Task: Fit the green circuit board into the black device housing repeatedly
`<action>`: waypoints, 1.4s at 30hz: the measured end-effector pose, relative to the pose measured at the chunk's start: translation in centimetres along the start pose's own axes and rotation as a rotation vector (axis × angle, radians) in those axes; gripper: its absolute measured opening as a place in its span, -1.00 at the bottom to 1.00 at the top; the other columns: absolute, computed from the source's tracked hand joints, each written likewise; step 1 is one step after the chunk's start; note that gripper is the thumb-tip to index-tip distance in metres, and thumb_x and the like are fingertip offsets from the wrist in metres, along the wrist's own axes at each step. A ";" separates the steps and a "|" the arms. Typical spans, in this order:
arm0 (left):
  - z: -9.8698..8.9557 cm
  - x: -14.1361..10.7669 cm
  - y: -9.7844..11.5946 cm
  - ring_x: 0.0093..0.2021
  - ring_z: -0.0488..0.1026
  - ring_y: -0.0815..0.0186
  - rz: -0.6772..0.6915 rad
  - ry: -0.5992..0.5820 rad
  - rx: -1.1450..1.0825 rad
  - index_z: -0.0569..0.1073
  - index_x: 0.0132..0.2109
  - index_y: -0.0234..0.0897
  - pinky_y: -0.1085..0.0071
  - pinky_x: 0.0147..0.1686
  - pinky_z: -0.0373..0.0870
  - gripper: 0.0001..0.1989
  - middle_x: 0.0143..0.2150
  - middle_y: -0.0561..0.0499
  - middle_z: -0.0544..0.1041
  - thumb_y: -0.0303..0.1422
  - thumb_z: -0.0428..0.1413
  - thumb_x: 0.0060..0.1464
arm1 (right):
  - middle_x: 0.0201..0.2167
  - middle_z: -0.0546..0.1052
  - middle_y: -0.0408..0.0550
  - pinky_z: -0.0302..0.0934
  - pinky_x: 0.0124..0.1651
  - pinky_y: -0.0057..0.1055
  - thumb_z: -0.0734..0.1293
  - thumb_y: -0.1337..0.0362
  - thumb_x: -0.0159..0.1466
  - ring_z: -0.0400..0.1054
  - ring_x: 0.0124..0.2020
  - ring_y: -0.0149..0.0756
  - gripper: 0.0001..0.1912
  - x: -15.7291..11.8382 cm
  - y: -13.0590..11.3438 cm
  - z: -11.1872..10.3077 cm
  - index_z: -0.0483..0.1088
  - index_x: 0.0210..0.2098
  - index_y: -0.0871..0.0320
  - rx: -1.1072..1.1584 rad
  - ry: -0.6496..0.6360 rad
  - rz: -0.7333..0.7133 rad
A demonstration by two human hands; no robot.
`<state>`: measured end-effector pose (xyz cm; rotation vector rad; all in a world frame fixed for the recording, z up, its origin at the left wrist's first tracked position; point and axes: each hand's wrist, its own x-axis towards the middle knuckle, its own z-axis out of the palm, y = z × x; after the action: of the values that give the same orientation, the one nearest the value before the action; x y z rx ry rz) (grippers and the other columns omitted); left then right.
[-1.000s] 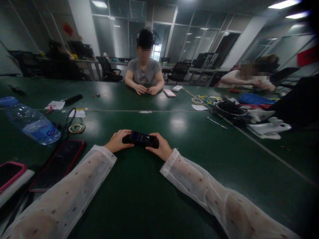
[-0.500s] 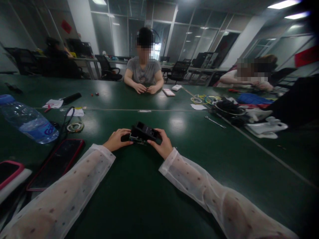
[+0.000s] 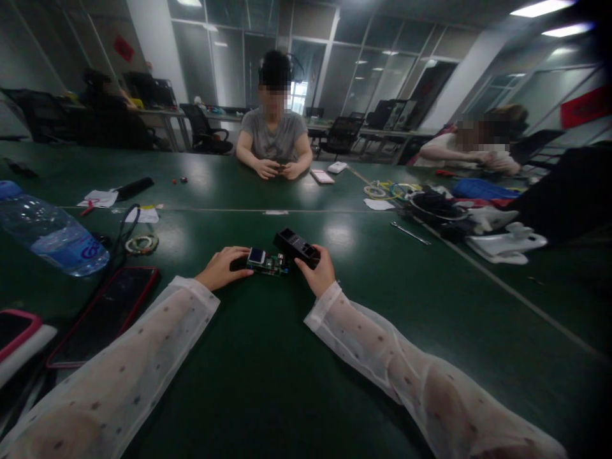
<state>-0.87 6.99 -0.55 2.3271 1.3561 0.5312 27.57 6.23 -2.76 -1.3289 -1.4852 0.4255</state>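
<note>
Head view: the left hand (image 3: 224, 268) has its fingers clamped on the circuit board (image 3: 268, 262), small screen at its left end, low over the green table (image 3: 239, 376)! The right hand (image 3: 317, 270) grips the black cover (image 3: 297, 247) between thumb and fingers, tilted, just beyond the board's right end. Bottle (image 3: 57, 239) and red-edged phone (image 3: 106, 315) lie left; wrench (image 3: 410, 233) far right.

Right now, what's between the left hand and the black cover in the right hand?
The green circuit board with a small screen, held by the left hand; head view.
</note>
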 end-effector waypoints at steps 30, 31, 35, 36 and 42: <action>0.2 0.0 -0.4 0.19 0.20 0.03 0.046 0.011 0.013 0.32 0.18 -0.08 0.00 0.07 0.18 -0.50 0.23 -0.03 0.30 -0.03 0.06 0.15 | -0.16 0.43 0.09 0.28 -0.02 0.05 0.43 0.21 0.07 0.36 -0.11 -0.01 -0.52 -0.1 0.2 0.2 0.25 -0.06 0.16 -0.022 -0.038 -0.031; 0.2 0.0 -0.4 0.19 0.20 0.03 0.047 0.012 0.016 0.32 0.18 -0.08 0.00 0.07 0.18 -0.50 0.23 -0.04 0.30 -0.03 0.06 0.15 | -0.15 0.43 0.10 0.29 -0.03 0.03 0.42 0.19 0.08 0.37 -0.12 -0.03 -0.51 -0.2 0.0 0.2 0.24 -0.05 0.17 0.004 -0.025 -0.023; 0.3 0.0 -0.5 0.19 0.21 0.03 0.051 0.016 0.027 0.32 0.18 -0.08 0.01 0.06 0.19 -0.51 0.23 -0.04 0.30 -0.03 0.06 0.15 | -0.12 0.42 0.08 0.33 -0.05 -0.06 0.41 0.11 0.12 0.40 -0.15 -0.10 -0.48 -0.4 -1.0 0.1 0.21 -0.01 0.15 0.111 0.009 -0.066; 0.4 0.0 -0.6 0.18 0.21 0.03 0.053 0.019 0.029 0.33 0.18 -0.07 0.02 0.06 0.19 -0.51 0.23 -0.04 0.30 -0.04 0.06 0.15 | -0.11 0.41 0.07 0.34 -0.04 -0.07 0.41 0.12 0.13 0.40 -0.14 -0.12 -0.48 -0.5 -1.3 0.1 0.21 0.00 0.14 0.130 0.012 -0.101; 0.4 0.1 -0.7 0.19 0.21 0.03 0.058 0.026 0.041 0.33 0.18 -0.06 0.03 0.06 0.19 -0.51 0.23 -0.04 0.30 -0.04 0.06 0.15 | -0.08 0.38 0.04 0.32 0.01 -0.09 0.39 0.18 0.16 0.36 -0.08 -0.13 -0.48 -1.3 -3.3 -0.5 0.18 0.05 0.09 0.114 -0.038 -0.286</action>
<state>-1.10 7.32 -1.27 2.4069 1.3271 0.5579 26.15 3.85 -0.53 -1.0058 -1.6290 0.3450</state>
